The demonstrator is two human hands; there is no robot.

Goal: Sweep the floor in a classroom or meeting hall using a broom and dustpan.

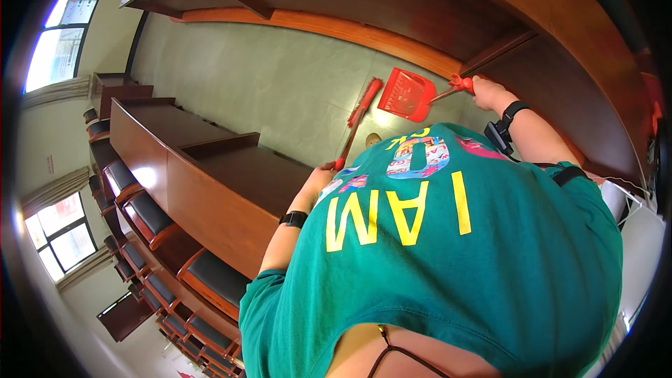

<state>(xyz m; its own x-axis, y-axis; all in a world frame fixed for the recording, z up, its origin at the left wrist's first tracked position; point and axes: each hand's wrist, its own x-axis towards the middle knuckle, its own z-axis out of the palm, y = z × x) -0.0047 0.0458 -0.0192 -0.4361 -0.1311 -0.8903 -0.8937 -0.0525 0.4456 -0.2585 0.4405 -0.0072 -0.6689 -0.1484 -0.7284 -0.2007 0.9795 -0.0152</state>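
Observation:
My left hand [320, 178] is closed round the handle of a broom [365, 102] with a red head and red bristles. The broom slants away from me, its head low over the grey floor; I cannot tell whether it touches. In my right hand [491, 94] is the red grip of a long-handled dustpan [409, 94]. The red pan lies to the right of the broom head, a small gap between them, beside the foot of a wooden desk. Its thin metal handle rises towards my right hand. Nothing clear shows inside the pan.
A long brown desk [483, 0] curves along the far and right side. Another wooden desk row [203, 196] stands at my left, with several black-padded chairs [150, 213] behind it. Grey tiled floor [238, 63] runs between the rows. Part of my shoe [372, 139] shows below me.

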